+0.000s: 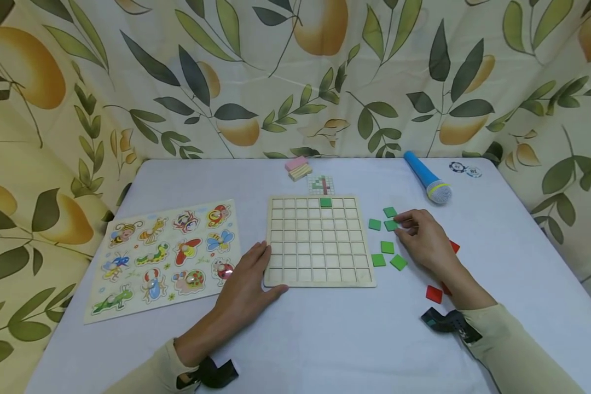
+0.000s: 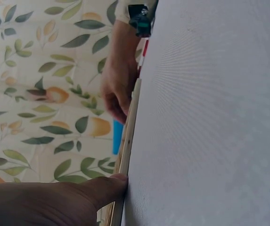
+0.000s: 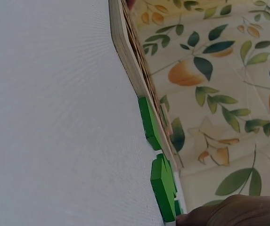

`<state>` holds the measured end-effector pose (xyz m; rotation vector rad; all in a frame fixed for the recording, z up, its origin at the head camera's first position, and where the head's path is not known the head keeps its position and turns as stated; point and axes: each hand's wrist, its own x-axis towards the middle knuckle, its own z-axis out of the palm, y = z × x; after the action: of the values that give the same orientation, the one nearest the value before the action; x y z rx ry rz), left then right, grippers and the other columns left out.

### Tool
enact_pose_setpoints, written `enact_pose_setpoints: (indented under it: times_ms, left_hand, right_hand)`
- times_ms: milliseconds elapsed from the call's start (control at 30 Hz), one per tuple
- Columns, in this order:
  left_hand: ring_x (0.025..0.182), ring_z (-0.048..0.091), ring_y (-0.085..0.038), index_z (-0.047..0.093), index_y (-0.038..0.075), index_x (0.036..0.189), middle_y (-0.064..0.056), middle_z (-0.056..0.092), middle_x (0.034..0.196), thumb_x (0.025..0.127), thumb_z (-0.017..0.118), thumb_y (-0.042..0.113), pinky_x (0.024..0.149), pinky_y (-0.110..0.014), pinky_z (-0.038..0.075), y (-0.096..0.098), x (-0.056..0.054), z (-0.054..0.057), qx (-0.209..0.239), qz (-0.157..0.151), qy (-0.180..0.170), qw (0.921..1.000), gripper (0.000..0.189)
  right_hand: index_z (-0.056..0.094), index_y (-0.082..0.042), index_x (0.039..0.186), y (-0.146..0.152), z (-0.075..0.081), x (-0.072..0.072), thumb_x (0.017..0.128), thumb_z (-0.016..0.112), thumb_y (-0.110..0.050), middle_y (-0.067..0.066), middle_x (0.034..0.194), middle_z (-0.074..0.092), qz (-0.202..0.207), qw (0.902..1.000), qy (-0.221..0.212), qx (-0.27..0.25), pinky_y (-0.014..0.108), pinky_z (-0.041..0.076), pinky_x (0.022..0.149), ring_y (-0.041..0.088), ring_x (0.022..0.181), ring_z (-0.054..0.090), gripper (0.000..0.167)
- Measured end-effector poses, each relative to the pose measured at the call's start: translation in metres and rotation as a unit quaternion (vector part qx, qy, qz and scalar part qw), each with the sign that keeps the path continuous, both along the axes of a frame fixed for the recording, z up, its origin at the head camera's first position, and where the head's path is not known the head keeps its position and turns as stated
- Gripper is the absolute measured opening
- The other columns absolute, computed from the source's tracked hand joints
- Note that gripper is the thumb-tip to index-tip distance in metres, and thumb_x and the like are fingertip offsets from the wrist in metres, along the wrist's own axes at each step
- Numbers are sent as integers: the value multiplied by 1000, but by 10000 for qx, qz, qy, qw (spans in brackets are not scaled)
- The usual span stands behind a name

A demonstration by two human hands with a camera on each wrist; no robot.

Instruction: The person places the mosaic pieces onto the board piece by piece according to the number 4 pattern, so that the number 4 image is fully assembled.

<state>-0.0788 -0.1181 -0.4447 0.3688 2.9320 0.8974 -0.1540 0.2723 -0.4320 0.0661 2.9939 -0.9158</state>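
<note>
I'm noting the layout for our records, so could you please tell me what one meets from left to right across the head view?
Insect puzzle board → left hand → wooden grid board → loose green tiles → right hand.

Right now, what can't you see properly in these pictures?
Red tiles, head view: the right forearm covers some, so I can't count them.
Pattern card, head view: too small to read every square.
Right hand, right wrist view: mostly cut off by the bottom edge.
Blue microphone, left wrist view: mostly hidden behind the right hand and the grid board.
</note>
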Motion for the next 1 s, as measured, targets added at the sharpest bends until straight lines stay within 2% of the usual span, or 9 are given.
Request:
enact_pose_setpoints:
  times_ms: [467, 700, 867, 1000]
  left_hand:
    - [161, 37, -36, 44, 0, 160, -16, 40, 171, 86, 90, 40, 128, -53, 39, 0, 1, 1, -22, 11, 21, 10000, 96]
    - [162, 36, -34, 44, 0, 161, -15, 39, 172, 87, 89, 41, 128, -52, 39, 0, 1, 0, -51, 29, 6, 10000, 96]
    - [162, 36, -35, 44, 0, 161, -16, 39, 172, 87, 89, 41, 128, -52, 39, 0, 1, -1, -28, 6, 16, 10000, 95]
    - [161, 36, -35, 45, -1, 160, -16, 40, 172, 88, 88, 41, 128, -52, 39, -1, 0, -1, -88, -41, 116, 9999, 94]
  right_hand:
    - [63, 0, 136, 0, 1, 1, 105, 64, -13, 22, 131, 55, 93, 9998, 49, 176, 44, 53, 90, 34, 107, 60, 34]
    - [64, 1, 134, -3, 0, 3, 104, 68, -15, 22, 133, 55, -59, 9998, 26, 164, 49, 56, 94, 37, 110, 63, 34]
    - [63, -3, 135, -5, 6, 5, 104, 69, -20, 20, 132, 57, -177, 9997, -123, 126, 50, 55, 95, 37, 115, 62, 36]
    - [63, -6, 136, -9, 16, 8, 104, 69, -23, 20, 134, 58, -99, 9997, -125, 207, 49, 55, 93, 38, 116, 60, 36]
